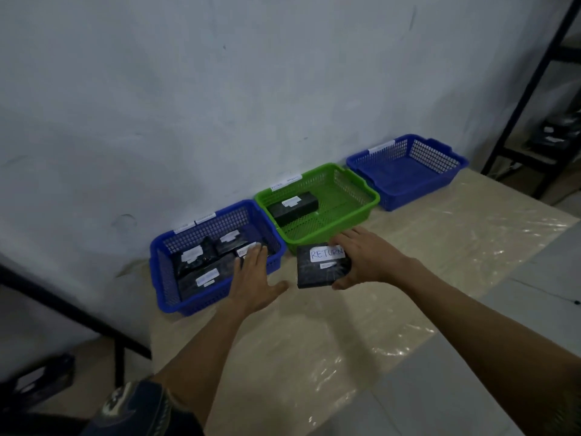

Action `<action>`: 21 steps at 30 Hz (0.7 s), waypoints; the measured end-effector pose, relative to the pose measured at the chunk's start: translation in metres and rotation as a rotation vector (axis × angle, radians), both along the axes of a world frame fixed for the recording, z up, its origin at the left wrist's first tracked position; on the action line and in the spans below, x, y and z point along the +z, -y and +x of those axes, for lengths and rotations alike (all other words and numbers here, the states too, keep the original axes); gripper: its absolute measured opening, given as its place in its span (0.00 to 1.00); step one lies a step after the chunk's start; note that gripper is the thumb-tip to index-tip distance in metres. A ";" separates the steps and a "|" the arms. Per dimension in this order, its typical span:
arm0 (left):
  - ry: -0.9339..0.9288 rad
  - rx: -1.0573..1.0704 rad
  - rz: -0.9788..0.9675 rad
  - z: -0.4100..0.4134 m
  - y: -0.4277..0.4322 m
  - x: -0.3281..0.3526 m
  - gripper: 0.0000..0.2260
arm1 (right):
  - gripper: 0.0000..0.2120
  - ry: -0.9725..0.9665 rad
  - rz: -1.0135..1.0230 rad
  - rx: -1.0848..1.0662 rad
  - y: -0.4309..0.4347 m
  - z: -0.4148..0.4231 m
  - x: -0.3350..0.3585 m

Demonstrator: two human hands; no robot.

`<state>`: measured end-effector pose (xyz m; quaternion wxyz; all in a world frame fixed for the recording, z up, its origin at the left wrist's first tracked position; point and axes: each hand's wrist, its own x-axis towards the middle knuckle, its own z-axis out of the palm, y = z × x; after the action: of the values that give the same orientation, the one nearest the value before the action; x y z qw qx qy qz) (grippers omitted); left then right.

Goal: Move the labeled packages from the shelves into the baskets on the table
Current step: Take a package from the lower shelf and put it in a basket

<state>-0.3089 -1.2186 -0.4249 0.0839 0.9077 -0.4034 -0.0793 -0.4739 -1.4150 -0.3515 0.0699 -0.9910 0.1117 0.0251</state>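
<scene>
A black package [320,269] with a white label reading RETURN is in my right hand [366,254], just in front of the green basket [355,187]. That green basket holds one black labeled package [294,206]. My left hand [253,275] is open with fingers spread, hovering over the near right corner of the left blue basket [160,272], which holds several black labeled packages [201,262]. A second blue basket [408,171] at the right looks empty.
The three baskets stand in a row along the white wall on a pale table [345,341] covered in clear plastic. A black metal shelf rack [531,99] with dark packages stands at the far right. A black table frame runs at the left.
</scene>
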 end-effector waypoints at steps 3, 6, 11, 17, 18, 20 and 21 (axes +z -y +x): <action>-0.034 0.075 -0.018 0.001 0.027 -0.005 0.44 | 0.41 -0.010 0.014 0.056 0.038 0.018 -0.005; -0.053 0.094 -0.002 0.005 0.049 -0.008 0.45 | 0.40 -0.018 0.073 0.076 0.067 0.039 -0.011; -0.105 0.148 0.013 0.034 0.075 -0.021 0.50 | 0.40 -0.041 0.087 0.123 0.108 0.090 -0.024; -0.130 0.158 0.022 0.068 0.107 -0.036 0.61 | 0.41 -0.059 0.148 0.134 0.146 0.146 -0.044; -0.124 0.164 0.018 0.072 0.111 -0.039 0.63 | 0.41 -0.057 0.150 0.145 0.152 0.154 -0.047; -0.120 0.171 0.030 0.080 0.119 -0.045 0.66 | 0.41 -0.071 0.161 0.155 0.161 0.167 -0.054; -0.116 0.170 0.044 0.083 0.123 -0.047 0.67 | 0.41 -0.083 0.169 0.158 0.166 0.172 -0.059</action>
<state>-0.2260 -1.3419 -0.4720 0.0938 0.9341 -0.3176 -0.1330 -0.3015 -1.5813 -0.4103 0.1462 -0.9854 0.0335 0.0811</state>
